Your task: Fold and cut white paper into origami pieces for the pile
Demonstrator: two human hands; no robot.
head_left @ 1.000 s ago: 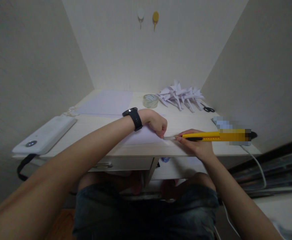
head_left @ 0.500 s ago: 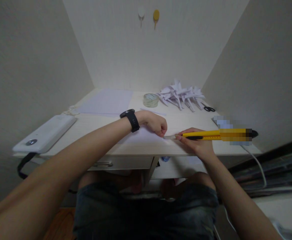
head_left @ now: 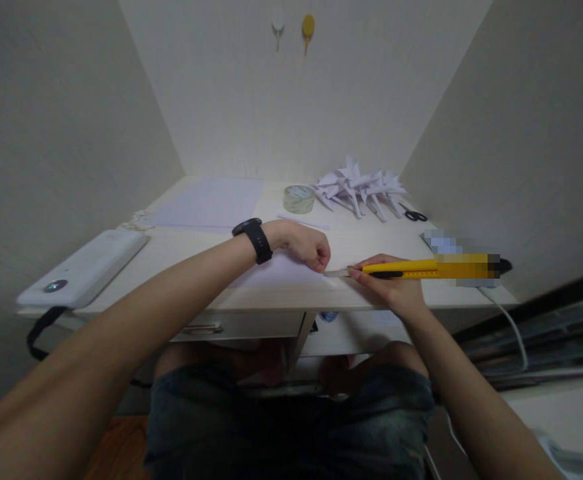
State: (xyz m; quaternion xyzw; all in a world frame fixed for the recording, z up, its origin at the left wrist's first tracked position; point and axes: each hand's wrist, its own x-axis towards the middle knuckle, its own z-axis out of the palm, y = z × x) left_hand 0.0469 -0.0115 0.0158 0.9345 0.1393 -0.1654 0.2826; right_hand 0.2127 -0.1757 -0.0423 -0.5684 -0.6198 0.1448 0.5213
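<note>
The yellow utility knife (head_left: 404, 269) lies low over the desk (head_left: 371, 240), gripped in the right hand (head_left: 391, 283), its blade tip at the paper sheet (head_left: 281, 273). The left hand (head_left: 306, 245), fisted, presses that sheet just beside the blade. Behind the knife sits 1 tape roll (head_left: 299, 199).

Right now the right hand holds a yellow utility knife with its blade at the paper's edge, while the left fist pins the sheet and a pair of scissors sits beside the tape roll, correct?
Not quite. In the head view the scissors lie far right, past the folded paper pile, not beside the tape roll. The rest holds.
</note>
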